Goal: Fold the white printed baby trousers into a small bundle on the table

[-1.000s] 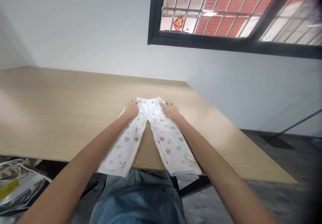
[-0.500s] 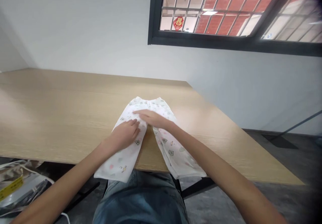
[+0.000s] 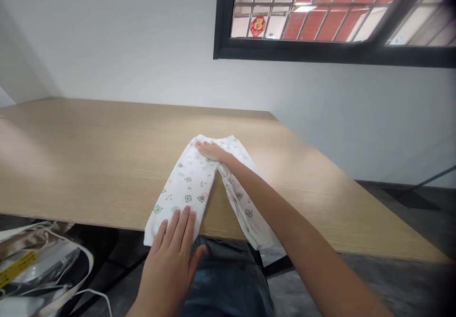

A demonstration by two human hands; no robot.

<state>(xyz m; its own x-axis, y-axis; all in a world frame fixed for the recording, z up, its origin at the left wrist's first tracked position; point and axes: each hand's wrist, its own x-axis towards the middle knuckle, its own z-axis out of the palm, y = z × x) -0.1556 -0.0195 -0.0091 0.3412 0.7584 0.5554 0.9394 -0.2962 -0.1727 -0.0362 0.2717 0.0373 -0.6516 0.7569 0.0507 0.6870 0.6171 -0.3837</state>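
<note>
Head view: your left grip [image 3: 169,260] lies flat and unclosed over the left-hand leg of the white printed trousers [image 3: 185,184]; your right grip [image 3: 213,151], also flat, rests near their waist. They lie on the counter [image 3: 107,160], leg ends past its near edge, a barred window [image 3: 320,17] beyond.

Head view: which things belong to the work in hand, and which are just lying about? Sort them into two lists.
Work in hand:
- printed white trousers
- left hand, over one trouser leg
- right hand, near the waistband
- table beneath the trousers

Lying about:
- plastic-wrapped items, lower left, contents unclear
- yellow label there
</note>
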